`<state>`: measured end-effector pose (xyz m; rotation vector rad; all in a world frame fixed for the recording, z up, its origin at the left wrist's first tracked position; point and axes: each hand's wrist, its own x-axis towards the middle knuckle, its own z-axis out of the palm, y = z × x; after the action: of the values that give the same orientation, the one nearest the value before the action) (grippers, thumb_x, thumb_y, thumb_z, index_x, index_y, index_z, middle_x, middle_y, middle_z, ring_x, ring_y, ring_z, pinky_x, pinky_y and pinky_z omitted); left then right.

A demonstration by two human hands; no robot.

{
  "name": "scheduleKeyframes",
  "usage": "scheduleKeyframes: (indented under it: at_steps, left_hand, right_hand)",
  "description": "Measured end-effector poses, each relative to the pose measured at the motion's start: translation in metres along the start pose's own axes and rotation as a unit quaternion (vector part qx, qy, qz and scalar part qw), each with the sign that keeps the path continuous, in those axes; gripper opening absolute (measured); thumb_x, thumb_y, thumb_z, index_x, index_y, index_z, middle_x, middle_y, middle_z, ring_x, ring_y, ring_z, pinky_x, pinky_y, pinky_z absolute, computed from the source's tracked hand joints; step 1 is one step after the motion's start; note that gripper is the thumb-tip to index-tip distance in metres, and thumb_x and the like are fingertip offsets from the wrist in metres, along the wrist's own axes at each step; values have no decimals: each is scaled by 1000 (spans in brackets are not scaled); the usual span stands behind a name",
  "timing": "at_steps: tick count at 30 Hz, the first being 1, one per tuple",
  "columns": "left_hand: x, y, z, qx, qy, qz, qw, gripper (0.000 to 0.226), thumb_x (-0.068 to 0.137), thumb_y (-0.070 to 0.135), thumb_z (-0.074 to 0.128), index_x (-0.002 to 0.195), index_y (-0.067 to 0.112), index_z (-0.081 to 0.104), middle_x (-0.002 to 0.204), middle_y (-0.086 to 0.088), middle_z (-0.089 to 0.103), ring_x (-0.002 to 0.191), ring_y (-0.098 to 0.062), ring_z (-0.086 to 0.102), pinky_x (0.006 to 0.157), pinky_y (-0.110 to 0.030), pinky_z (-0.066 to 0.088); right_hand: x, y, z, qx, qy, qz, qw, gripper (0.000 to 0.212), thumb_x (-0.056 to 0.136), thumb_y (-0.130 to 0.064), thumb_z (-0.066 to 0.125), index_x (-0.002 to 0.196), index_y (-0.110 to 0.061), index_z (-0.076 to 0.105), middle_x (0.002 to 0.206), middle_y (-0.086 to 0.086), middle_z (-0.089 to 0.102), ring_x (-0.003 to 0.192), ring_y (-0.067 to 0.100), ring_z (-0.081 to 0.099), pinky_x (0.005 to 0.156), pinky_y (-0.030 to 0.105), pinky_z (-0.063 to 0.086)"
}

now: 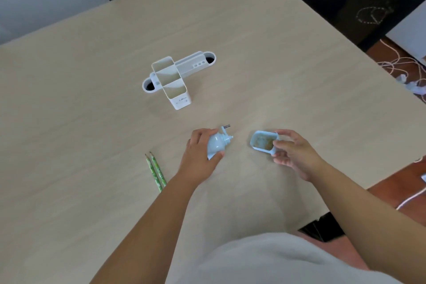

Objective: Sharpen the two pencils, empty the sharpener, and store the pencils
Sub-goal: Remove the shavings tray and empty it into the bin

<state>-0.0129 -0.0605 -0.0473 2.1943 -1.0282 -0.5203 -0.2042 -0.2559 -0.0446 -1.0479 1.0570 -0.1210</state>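
A pale wood-grain table (253, 53) fills most of the frame, with a reddish floor and loose white cords (401, 64) at the right edge and dark chair legs at the top. Just below the centre, my left hand (200, 154) grasps the light blue sharpener (216, 145), fingers over its far side and thumb curled under its near end; the smooth, rounded plastic body lies on the table with its long axis running from lower left to upper right, and its small metal crank (226, 127) sticks out toward the upper right. A little to the right, apart from the sharpener, my right hand (292, 152) pinches the matching blue shavings drawer (264, 141) by its near end, thumb and fingertips curled round it; the drawer is a shallow rounded tray, its open side up and its free end pointing left toward the sharpener (brownish shavings show inside). The two green pencils (155, 172) lie side by side, touching, on the table to the lower left of my left hand, points aimed toward the top of the frame, their far ends hidden under my forearm. Above centre stands the white plastic pencil holder (175, 80), a tall open box set across a long low tray with rounded ends.
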Motion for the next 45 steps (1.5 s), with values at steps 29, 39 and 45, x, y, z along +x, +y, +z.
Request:
scheduleKeyframes:
  at_steps: [29,39,45]
  left_hand:
    - [-26,183,231,166,-223,251,927,46,95,13,44,141,15,43,152,2,36,147,-27,14,119,-48,12]
    - [-24,209,289,297,-253,291,873,66,96,27,40,153,27,5,161,12,2,149,-19,-1,119,-44,1]
    - [-25,206,295,313,-218,308,871,72,90,18,45,152,25,11,160,11,10,148,-21,6,120,-47,7]
  right_hand:
    - [-121,71,-232,121,207,-77,968,33,85,-1,63,110,-23,59,86,2,59,83,17,63,83,35,51]
    - [-123,156,-321,42,291,5,956,37,81,-6,71,114,-17,60,79,-1,56,80,21,58,88,44,50]
    - [-93,184,-337,-31,332,52,941,37,76,-16,74,108,-29,59,97,6,64,88,26,64,81,41,55]
